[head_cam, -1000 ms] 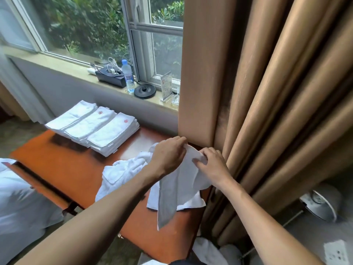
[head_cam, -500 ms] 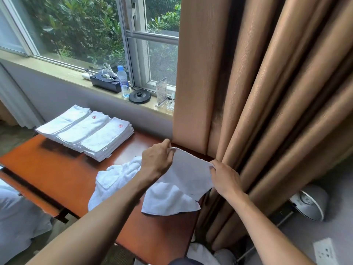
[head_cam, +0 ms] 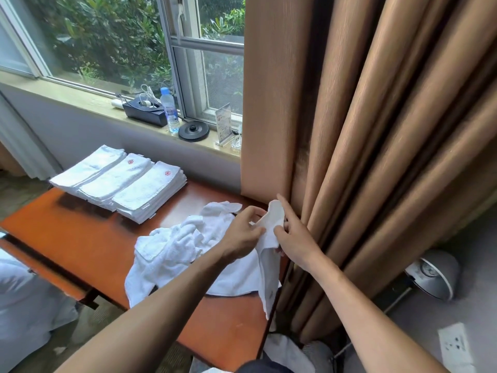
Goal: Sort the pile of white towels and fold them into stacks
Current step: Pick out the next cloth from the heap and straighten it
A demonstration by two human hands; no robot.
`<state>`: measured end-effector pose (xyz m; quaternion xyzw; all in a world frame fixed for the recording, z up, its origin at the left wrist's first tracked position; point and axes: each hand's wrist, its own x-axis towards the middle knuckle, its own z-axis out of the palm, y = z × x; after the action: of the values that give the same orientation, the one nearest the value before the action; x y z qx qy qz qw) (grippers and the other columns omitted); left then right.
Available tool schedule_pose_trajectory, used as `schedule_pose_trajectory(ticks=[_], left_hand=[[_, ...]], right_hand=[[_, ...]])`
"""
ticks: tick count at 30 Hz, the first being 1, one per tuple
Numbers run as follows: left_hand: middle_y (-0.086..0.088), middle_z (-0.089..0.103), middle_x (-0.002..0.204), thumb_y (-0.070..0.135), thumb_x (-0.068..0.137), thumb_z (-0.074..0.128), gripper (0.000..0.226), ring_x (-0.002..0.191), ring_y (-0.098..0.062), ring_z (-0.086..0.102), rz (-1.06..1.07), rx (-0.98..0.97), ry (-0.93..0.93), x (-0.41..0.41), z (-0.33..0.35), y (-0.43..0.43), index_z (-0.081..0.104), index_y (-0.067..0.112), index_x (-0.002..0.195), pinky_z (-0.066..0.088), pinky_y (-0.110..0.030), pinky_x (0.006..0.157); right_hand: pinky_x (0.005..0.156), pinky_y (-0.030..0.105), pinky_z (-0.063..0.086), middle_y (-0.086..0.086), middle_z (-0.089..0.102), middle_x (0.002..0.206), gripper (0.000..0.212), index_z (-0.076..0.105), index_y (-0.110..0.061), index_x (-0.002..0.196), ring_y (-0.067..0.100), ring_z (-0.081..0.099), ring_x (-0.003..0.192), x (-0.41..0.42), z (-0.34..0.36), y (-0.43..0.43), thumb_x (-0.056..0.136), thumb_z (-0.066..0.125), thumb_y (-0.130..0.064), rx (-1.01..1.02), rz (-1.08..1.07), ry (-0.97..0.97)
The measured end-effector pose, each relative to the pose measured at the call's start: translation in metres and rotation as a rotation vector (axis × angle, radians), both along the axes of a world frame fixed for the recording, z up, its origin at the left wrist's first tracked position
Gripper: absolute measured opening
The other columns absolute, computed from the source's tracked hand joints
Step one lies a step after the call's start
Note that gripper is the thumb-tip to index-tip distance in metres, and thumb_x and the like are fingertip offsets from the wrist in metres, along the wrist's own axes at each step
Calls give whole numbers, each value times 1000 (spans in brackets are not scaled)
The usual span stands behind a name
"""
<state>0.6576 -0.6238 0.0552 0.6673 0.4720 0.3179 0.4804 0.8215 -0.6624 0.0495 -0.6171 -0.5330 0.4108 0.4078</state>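
A loose pile of white towels (head_cam: 172, 254) lies on the orange-brown table (head_cam: 80, 232). One white towel (head_cam: 269, 267) is lifted off the pile at the table's right end, bunched and hanging down. My left hand (head_cam: 242, 235) grips its upper edge from the left. Pressed close against that hand, my right hand (head_cam: 293, 238) pinches the same edge, its index finger pointing up. Three stacks of folded white towels (head_cam: 121, 184) with small red marks sit side by side at the table's far left.
Heavy tan curtains (head_cam: 363, 130) hang right beside my hands. The window sill (head_cam: 80, 100) holds a dark box, a water bottle (head_cam: 169, 114), a round black base and a small sign. White bedding (head_cam: 21, 305) is at the lower left; a silver lamp (head_cam: 435, 273) lies on the floor.
Half a second ago the towel was stretched wide between my hands. They have since come together, and the towel now hangs bunched between them.
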Motion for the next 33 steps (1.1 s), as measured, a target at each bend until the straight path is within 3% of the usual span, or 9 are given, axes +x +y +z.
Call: schedule_pose_trajectory(ticks=[3, 5, 8, 10, 13, 16, 19, 27, 33], left_hand=[[-2, 71, 108, 11, 80, 61, 34, 91, -1, 67, 33, -44, -102, 1, 0, -9, 65, 17, 113, 52, -16, 73], [-5, 74, 106, 12, 78, 64, 33, 94, -7, 69, 78, -127, -174, 1, -2, -12, 65, 16, 110, 54, -21, 76], [-11, 77, 96, 1, 84, 68, 25, 83, -12, 68, 135, -253, -277, 0, -7, -14, 67, 13, 106, 54, -24, 74], [-2, 77, 86, 0, 88, 67, 20, 80, -9, 69, 157, -278, -308, -1, -10, -15, 70, 13, 103, 52, -18, 70], [9, 77, 86, 5, 94, 66, 14, 83, -3, 70, 157, -258, -327, 0, -12, -18, 74, 13, 102, 52, -14, 72], [9, 78, 93, 13, 99, 65, 13, 91, -3, 71, 148, -214, -340, 2, -10, -21, 78, 17, 102, 53, -14, 78], [9, 78, 98, 18, 102, 62, 19, 97, -2, 71, 105, -182, -336, 3, -8, -27, 80, 24, 102, 53, -14, 79], [10, 78, 108, 18, 108, 50, 34, 106, -3, 70, 15, -181, -330, -2, -2, -35, 80, 35, 105, 52, -14, 85], [8, 75, 120, 22, 108, 50, 27, 117, -5, 66, -64, -212, -351, -5, -2, -39, 73, 26, 122, 51, -15, 89]], right_hand=[[57, 34, 53, 19, 64, 88, 55, 60, -52, 122, 24, 60, 68, 3, 0, -5, 87, 44, -13, 23, -7, 79], [62, 35, 54, 22, 67, 98, 39, 59, -34, 111, 24, 64, 76, 1, 1, -7, 92, 45, -3, 9, -43, 143], [72, 36, 47, 17, 61, 93, 33, 54, -26, 107, 21, 57, 79, 1, -1, -10, 95, 44, 3, -9, -79, 96], [72, 32, 46, 17, 59, 90, 37, 52, -23, 108, 21, 55, 78, 1, -2, -14, 94, 41, 10, -13, -74, 108], [74, 23, 52, 11, 69, 92, 43, 50, -16, 111, 13, 66, 78, 1, 0, -18, 91, 40, 20, -1, -37, 139], [80, 24, 52, 6, 75, 94, 25, 55, -15, 111, 6, 66, 80, 1, -1, -20, 95, 66, 1, 34, -27, 101], [86, 32, 53, -1, 77, 90, 18, 62, -20, 102, 12, 70, 83, 3, -4, -20, 93, 76, -14, 59, -53, 48], [85, 42, 58, -11, 74, 82, 15, 64, -40, 91, 8, 71, 80, 6, -8, -18, 88, 78, -37, 86, -83, -138], [81, 43, 58, -10, 74, 77, 21, 62, -42, 89, 9, 72, 78, 4, -9, -19, 76, 70, -57, 104, -119, -165]])
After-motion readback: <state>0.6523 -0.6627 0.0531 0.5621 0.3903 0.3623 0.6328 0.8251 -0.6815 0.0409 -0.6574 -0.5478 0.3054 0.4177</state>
